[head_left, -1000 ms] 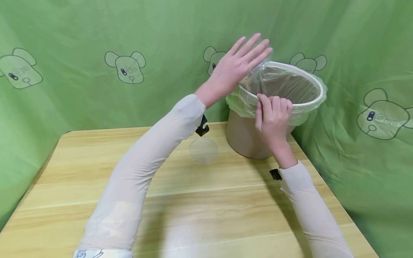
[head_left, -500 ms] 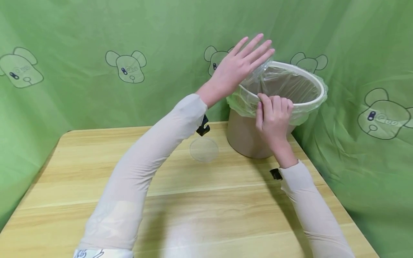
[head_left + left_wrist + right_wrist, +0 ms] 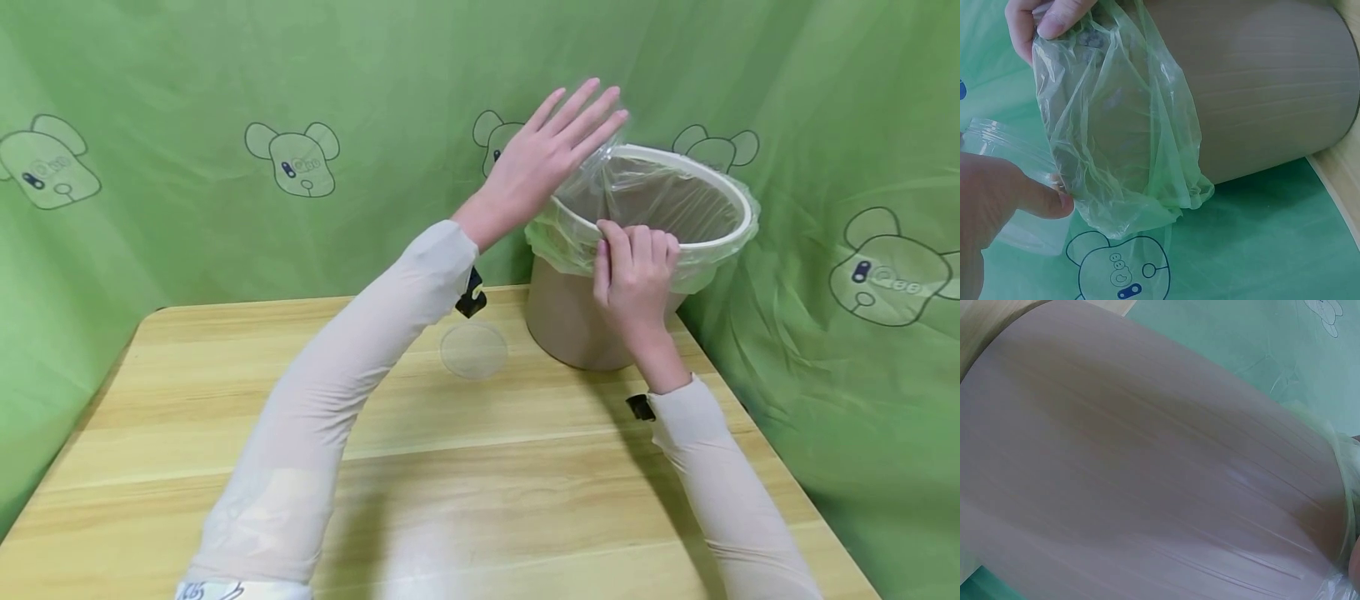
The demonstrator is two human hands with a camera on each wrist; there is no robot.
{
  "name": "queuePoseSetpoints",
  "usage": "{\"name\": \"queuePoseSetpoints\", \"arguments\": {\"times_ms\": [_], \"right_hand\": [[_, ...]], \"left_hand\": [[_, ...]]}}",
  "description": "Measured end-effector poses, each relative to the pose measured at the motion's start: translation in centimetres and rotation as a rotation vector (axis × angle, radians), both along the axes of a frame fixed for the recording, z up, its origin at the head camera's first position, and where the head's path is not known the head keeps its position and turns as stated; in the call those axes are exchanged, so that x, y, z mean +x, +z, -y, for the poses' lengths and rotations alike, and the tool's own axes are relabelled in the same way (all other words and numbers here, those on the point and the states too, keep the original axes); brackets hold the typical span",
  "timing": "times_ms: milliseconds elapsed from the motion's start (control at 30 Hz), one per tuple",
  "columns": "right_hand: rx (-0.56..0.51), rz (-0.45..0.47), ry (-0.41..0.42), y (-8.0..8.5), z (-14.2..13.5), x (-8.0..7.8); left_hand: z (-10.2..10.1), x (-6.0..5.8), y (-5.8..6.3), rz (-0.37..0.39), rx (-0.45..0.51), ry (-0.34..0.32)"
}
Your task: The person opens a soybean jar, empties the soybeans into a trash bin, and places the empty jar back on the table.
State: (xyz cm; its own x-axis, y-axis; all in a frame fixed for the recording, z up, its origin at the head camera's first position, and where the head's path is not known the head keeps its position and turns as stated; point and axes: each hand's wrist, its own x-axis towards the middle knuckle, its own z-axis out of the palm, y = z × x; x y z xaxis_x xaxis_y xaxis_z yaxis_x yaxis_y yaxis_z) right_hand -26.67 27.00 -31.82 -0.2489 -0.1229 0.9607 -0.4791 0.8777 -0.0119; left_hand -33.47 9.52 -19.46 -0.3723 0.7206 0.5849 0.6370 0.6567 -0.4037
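At the back right of the head view stands a beige trash bin (image 3: pixel 573 312) with a white rim. A thin pale green trash bag (image 3: pixel 558 237) lines it and folds over its outside. Over the bin's left edge, my left hand (image 3: pixel 532 167) holds a clear plastic jar, mostly hidden beneath the palm there. The left wrist view shows the jar (image 3: pixel 1032 231) tilted, with a threaded neck and my thumb across it near the bag. My right hand (image 3: pixel 637 271) grips the near rim through the bag, fingers over the edge.
A clear round disc, like a lid (image 3: pixel 474 350), lies flat on the wooden table (image 3: pixel 450 483) left of the bin. Green curtains (image 3: pixel 375 100) with bear drawings close in the back and both sides, right behind the bin.
My left hand with the jar moves slightly right, then back a little to the left. My right hand and the bin keep their places.
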Motion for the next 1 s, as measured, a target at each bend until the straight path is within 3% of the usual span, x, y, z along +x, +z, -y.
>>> {"name": "queuePoseSetpoints", "arguments": {"times_ms": [267,500,733,1000], "right_hand": [[0.002,-0.001,-0.002,0.00,0.03,0.08],[0.001,0.000,0.004,-0.11,0.03,0.14],[-0.001,-0.003,0.008,0.10,0.09,0.05],[0.004,-0.001,0.001,0.09,0.03,0.09]], "left_hand": [[0.07,0.11,0.41,-0.033,-0.004,0.007],[-0.06,0.47,0.46,-0.010,0.018,0.000],[-0.27,0.43,0.61,-0.064,0.030,-0.015],[-0.26,0.40,0.47,0.042,0.081,-0.052]]}}
